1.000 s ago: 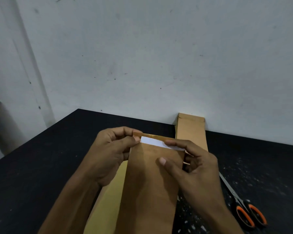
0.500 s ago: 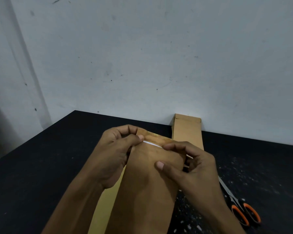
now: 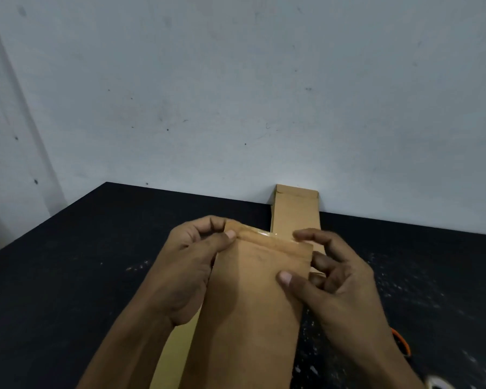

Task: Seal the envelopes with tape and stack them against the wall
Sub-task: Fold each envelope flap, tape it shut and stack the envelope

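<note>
I hold a long brown envelope (image 3: 253, 310) upright in front of me. Its top flap (image 3: 267, 237) is folded down, with a glossy strip of tape along it. My left hand (image 3: 191, 265) pinches the envelope's top left corner between thumb and fingers. My right hand (image 3: 334, 279) grips the right edge, thumb on the front and fingers curled behind. Another brown envelope (image 3: 296, 209) leans against the white wall (image 3: 236, 94) just behind. A lighter envelope (image 3: 174, 357) lies under the held one.
The black table (image 3: 82, 276) carries white specks on its right part. Orange-handled scissors (image 3: 401, 343) lie at the right, mostly hidden by my right arm. The table's left edge runs diagonally at the far left.
The white strip seen under the open flap is gone from view as the flap got folded down. My right index finger has lifted off the flap's top edge.
</note>
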Motion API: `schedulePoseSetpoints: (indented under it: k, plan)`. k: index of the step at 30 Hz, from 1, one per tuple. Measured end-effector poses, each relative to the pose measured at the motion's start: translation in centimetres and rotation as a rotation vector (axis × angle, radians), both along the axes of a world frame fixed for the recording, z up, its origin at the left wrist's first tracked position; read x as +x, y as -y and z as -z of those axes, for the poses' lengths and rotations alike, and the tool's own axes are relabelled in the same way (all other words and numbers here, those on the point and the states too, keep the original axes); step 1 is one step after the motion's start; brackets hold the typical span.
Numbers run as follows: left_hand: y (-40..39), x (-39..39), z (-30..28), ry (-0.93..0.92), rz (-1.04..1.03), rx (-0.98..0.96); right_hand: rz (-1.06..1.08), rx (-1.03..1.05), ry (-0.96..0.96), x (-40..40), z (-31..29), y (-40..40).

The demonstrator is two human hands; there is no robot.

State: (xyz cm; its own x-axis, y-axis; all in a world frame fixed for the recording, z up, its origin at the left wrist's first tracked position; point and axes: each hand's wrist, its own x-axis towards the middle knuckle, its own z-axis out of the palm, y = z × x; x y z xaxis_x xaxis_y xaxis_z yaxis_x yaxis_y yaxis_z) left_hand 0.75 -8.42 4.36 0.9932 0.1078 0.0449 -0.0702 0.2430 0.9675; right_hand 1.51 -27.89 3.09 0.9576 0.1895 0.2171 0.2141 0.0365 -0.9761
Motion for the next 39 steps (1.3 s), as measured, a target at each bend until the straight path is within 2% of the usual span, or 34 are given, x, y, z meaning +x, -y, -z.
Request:
schedulePoseSetpoints:
  k: [3,8,13,18,21,23,27,29,31,34,39]
  plan:
    - [0.6,0.0,1.0,-0.03,0.043,0.057,0.027,0.03,-0.102,-0.5,0.3,1.4]
    - [2.1,0.2,2.1,-0.071,0.21,0.149,0.056,-0.05,-0.181,-0.6,1.8,4.0]
    - [3.4,0.7,3.6,-0.133,0.22,0.255,0.084,-0.076,-0.217,-0.7,3.3,6.2]
    - [3.7,0.8,5.2,-0.24,0.33,0.435,0.094,-0.16,-0.312,-0.7,4.8,7.7]
    - [3.9,1.0,5.9,-0.24,0.384,0.641,0.087,-0.224,-0.342,-0.6,5.2,8.1]
    - [4.4,1.3,6.3,-0.209,0.385,0.763,0.114,-0.33,-0.273,-0.4,5.5,8.1]
    - [5.7,2.2,7.1,-0.02,0.329,1.013,0.212,-0.749,0.068,0.7,7.4,8.2]
    - [5.8,2.7,7.9,0.073,0.294,1.14,0.229,-0.879,0.184,1.1,8.3,7.9]
    - [5.9,3.1,8.7,0.147,0.26,1.212,0.234,-0.961,0.263,1.5,8.9,7.6]
    - [6.1,3.4,9.6,0.257,0.235,1.321,0.198,-1.071,0.284,1.7,9.4,7.4]
    - [6.1,3.5,11.0,0.304,0.165,1.344,0.251,-1.101,0.344,2.0,10.8,7.7]
